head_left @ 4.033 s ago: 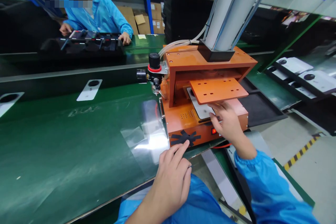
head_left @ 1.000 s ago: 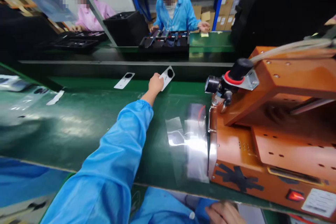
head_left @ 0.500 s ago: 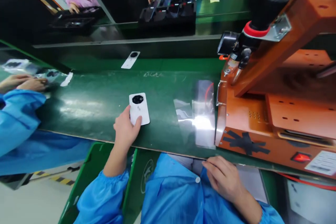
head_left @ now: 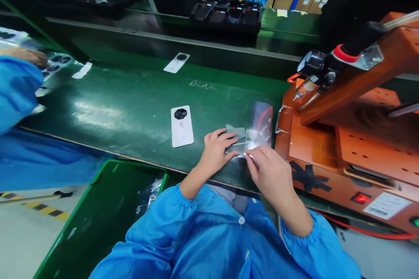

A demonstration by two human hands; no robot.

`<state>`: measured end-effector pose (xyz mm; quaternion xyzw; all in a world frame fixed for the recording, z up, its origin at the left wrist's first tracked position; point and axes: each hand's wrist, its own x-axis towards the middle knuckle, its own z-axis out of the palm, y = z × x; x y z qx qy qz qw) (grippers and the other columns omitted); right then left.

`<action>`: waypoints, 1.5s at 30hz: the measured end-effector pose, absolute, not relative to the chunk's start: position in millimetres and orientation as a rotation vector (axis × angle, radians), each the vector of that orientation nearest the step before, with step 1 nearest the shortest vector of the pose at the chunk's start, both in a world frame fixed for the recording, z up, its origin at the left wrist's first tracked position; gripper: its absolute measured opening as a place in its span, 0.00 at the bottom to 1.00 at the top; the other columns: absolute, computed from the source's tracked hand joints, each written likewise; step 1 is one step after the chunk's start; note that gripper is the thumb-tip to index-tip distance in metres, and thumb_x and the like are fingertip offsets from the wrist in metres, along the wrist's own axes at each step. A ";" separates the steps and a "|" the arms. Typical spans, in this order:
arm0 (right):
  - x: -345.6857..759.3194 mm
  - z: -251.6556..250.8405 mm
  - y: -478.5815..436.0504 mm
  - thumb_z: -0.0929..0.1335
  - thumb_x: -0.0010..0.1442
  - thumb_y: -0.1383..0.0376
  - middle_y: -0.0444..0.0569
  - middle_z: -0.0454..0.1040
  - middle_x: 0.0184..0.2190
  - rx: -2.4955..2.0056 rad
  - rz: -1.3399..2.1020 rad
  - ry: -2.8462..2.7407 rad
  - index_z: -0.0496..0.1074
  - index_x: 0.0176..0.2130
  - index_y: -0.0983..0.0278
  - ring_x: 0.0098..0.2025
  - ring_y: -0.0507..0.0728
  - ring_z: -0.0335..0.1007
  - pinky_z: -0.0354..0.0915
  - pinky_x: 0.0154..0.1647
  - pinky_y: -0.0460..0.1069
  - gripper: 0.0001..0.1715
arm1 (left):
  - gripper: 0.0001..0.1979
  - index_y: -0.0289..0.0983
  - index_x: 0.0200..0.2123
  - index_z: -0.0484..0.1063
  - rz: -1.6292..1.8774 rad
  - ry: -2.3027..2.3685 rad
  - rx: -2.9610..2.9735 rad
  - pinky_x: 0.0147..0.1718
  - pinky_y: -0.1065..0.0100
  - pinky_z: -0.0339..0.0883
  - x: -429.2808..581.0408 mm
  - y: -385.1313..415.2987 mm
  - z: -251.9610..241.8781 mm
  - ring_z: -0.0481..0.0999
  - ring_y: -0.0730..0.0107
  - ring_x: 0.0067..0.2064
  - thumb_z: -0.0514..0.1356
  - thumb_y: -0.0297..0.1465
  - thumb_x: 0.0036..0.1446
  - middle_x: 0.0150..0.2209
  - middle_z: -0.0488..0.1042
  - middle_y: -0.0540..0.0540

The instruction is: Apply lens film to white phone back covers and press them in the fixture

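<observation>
Two bare hands: my left hand point(head_left: 218, 150) and right hand point(head_left: 275, 174), close together at the small clear film point(head_left: 236, 130); likely one steadies while the other grips.
Left hand: palm down, fingers fanned over the film; I judge this keeps it flat, as so thin a sheet could slide or lift.
Right hand: thumb and forefinger pinching the film's right edge; a fingertip hold suits a thin edge. Which layer sits between them, I cannot tell.
Film position: on the green bench point(head_left: 131, 96), partly under my left fingers.
Larger clear film point(head_left: 263, 115): just right of the small one; near end hidden by my right hand. Overlap of the two: unclear.
White phone back panel point(head_left: 182, 135): flat, camera ring up and at the far end, left of my left hand and apart from it; probably set there to free both hands.
Second white panel point(head_left: 175, 65): farther back, presumably out of the working spot.
Orange press point(head_left: 306, 133): right of the films.
Green crate point(head_left: 114, 192): below the bench edge, clear plastic point(head_left: 149, 196) inside; handy for scraps, I'd guess.
</observation>
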<state>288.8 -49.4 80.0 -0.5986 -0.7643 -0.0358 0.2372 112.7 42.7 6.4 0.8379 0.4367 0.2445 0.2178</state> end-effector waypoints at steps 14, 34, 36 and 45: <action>276.8 52.6 -0.9 0.65 0.73 0.71 0.49 0.78 0.35 -1.594 -0.282 -2.396 0.75 0.45 0.67 0.38 0.59 0.70 0.57 0.46 0.55 0.09 | 0.07 0.45 0.41 0.79 0.849 1.223 2.091 0.62 0.47 0.58 111.3 45.5 12.0 0.70 0.56 0.63 0.67 0.27 0.60 0.49 0.83 0.51; 278.9 83.1 -56.4 0.68 0.68 0.72 0.61 0.75 0.50 -1.565 -0.555 -2.220 0.73 0.46 0.70 0.49 0.67 0.69 0.64 0.46 0.59 0.06 | 0.32 0.47 0.67 0.64 0.556 1.095 2.475 0.68 0.36 0.48 113.4 38.2 18.4 0.58 0.43 0.71 0.64 0.45 0.62 0.71 0.62 0.45; 283.1 72.0 -75.0 0.71 0.66 0.72 0.58 0.76 0.45 -1.421 -0.537 -2.020 0.73 0.47 0.68 0.45 0.64 0.72 0.66 0.44 0.57 0.08 | 0.35 0.46 0.69 0.60 0.492 1.070 2.506 0.69 0.35 0.46 115.2 38.9 21.4 0.56 0.41 0.72 0.64 0.45 0.62 0.72 0.59 0.44; 291.4 -6.9 -100.3 0.71 0.63 0.71 0.47 0.77 0.34 -1.224 -0.353 -1.651 0.77 0.38 0.58 0.33 0.58 0.77 0.73 0.38 0.54 0.07 | 0.31 0.48 0.62 0.71 0.278 0.773 2.532 0.64 0.50 0.63 118.6 126.8 71.0 0.70 0.50 0.66 0.66 0.52 0.58 0.68 0.68 0.42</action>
